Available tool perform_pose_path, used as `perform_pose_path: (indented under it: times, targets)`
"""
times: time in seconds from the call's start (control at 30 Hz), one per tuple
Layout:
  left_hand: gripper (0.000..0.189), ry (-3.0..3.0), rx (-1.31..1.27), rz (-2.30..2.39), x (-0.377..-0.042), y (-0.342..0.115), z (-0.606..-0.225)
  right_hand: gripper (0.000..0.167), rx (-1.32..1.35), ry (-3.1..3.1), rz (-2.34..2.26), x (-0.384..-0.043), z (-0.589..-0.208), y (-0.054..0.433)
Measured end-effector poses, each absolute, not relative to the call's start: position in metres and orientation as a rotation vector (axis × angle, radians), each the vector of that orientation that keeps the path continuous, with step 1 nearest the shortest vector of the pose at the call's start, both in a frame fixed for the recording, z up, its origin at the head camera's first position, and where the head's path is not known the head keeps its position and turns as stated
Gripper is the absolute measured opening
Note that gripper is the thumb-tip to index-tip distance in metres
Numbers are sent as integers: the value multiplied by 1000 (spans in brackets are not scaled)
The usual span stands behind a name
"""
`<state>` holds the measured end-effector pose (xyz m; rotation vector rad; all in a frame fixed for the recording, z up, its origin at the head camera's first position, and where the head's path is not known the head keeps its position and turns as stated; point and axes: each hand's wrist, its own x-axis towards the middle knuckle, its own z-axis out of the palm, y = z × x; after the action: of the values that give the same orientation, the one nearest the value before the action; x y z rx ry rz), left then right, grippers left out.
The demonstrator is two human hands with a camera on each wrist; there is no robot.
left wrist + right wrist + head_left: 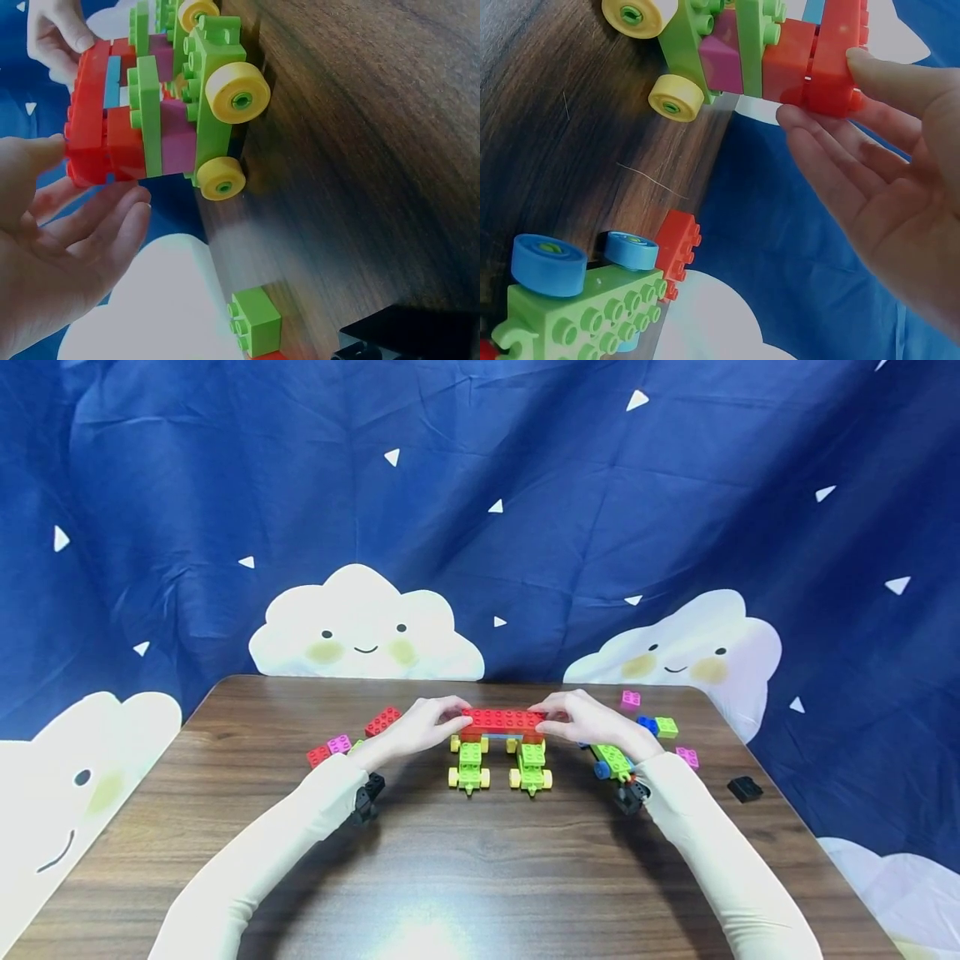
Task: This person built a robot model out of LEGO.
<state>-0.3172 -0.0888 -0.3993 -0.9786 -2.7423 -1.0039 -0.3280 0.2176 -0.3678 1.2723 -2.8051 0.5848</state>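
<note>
Both hands hold the long red brick (503, 721), the landmark here, which spans 2 green wheeled carts (469, 766) standing side by side on the wooden table (480, 860). The left hand (420, 727) pinches the left end of the red brick between thumb and fingers; the right hand (581, 720) pinches its right end the same way. The step in hand looks like seating this red brick as a bridge that ties the 2 carts into 1 body. I judge it to be already resting on the stacks below, so the next move probably calls for even downward pressure at both ends, with the carts kept from rolling on their yellow wheels.

The head view gives the layout: loose pieces lie left of the red brick, among them a red block (382, 721) and a pink block (339, 743), and right of it a green cart with blue wheels (611, 761), a pink plate (631, 698) and a black piece (745, 788).

The wrist views show what the head view hides: under the red brick's ends sit smaller red blocks (124, 142), then green plates and pink bricks (721, 60), down to the yellow wheels (238, 92). The right wrist view also shows the blue wheels (549, 264) close up.
</note>
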Motion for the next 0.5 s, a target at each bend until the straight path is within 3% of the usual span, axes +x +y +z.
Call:
perform_pose_path:
  times: [0.5]
  targets:
    - [33, -2769, -942, -1010, -321, -87, -399, 35, 1295, -2808, 575, -328, -367, 216]
